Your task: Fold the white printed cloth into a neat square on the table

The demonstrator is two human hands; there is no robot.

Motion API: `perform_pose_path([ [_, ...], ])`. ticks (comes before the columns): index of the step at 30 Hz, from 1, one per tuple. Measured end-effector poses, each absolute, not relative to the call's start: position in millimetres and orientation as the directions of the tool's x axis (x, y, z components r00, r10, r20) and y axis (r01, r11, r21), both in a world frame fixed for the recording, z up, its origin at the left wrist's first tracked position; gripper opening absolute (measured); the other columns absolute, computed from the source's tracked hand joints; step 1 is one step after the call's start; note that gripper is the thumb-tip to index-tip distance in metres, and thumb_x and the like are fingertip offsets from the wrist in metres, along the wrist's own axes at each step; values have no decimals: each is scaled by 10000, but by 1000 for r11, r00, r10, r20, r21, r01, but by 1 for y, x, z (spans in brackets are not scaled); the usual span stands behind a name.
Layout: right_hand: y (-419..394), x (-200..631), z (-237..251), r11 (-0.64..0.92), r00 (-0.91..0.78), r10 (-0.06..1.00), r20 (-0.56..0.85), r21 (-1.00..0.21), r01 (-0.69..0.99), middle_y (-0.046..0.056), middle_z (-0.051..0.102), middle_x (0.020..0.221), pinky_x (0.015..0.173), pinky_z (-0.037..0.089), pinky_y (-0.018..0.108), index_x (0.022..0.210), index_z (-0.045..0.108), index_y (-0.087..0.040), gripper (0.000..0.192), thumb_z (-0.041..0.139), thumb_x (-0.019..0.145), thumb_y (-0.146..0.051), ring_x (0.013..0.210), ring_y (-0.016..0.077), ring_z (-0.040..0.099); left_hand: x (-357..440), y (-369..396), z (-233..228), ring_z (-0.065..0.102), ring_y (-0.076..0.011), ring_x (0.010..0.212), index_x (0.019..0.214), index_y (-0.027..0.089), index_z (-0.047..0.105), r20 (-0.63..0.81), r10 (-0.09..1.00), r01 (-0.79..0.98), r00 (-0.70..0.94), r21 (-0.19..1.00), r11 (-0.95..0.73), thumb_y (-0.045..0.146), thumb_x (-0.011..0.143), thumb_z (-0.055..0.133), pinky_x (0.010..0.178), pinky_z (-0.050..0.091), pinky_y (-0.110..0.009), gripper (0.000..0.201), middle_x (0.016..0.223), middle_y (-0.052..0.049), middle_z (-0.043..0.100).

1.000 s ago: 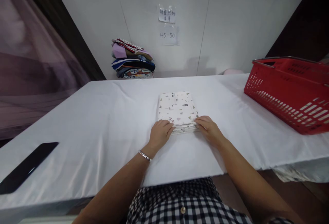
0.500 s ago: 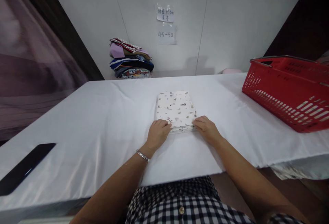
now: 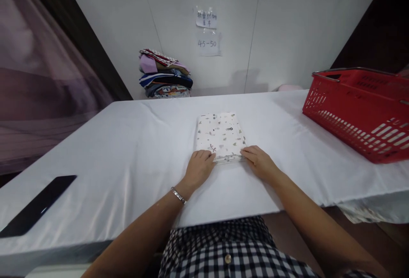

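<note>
A folded white cloth with small printed figures (image 3: pixel 220 135) lies flat in the middle of the white table (image 3: pixel 128 150). My left hand (image 3: pixel 200 167) rests on the table at the cloth's near left corner, fingertips touching its edge. At the near right corner, my right hand (image 3: pixel 259 162) lies the same way, fingers touching the folded edge. Neither hand has lifted the cloth. A thin bracelet sits on my left wrist.
A red plastic basket (image 3: pixel 358 112) stands at the table's right side. A stack of folded coloured clothes (image 3: pixel 164 73) lies at the far edge by the wall. A black phone (image 3: pixel 36 205) lies near the front left. Paper notes hang on the wall.
The folded cloth looks pressed a little flatter at its near edge. Both hands stay at its near corners with only slight shifts.
</note>
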State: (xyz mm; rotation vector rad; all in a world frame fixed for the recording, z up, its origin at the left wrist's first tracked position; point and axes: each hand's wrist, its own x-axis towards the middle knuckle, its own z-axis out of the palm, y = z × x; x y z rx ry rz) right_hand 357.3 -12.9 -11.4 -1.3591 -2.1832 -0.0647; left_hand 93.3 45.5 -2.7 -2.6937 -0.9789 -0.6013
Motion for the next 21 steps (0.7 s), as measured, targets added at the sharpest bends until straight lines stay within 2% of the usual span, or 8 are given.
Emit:
perform_pose_path([
  [9, -12, 363, -11, 499, -303, 803, 514, -300, 813, 67, 625, 1112, 831, 501, 419, 1195, 559, -259, 343, 414, 899, -166, 1016, 222, 544, 92, 50, -2, 545, -202, 894, 1022, 204, 610, 448, 598, 664, 665, 11, -747, 226, 892, 482, 750, 417, -351, 184, 949, -60, 629],
  [16, -7, 363, -15, 507, -323, 774, 545, -225, 832, 81, 640, 1066, 791, 505, 432, 1165, 580, -238, 317, 418, 899, -176, 968, 237, 551, 95, 54, -3, 541, -200, 835, 996, 207, 609, 463, 619, 688, 634, 26, -725, 216, 892, 477, 714, 411, -345, 169, 921, -56, 628],
  [21, -6, 363, -12, 451, -238, 739, 630, -201, 870, 85, 658, 982, 753, 491, 394, 1093, 616, -213, 273, 430, 899, -167, 885, 225, 556, 97, 52, -1, 538, -193, 856, 981, 197, 601, 464, 617, 671, 636, 62, -739, 208, 890, 482, 736, 412, -333, 150, 921, -51, 625],
])
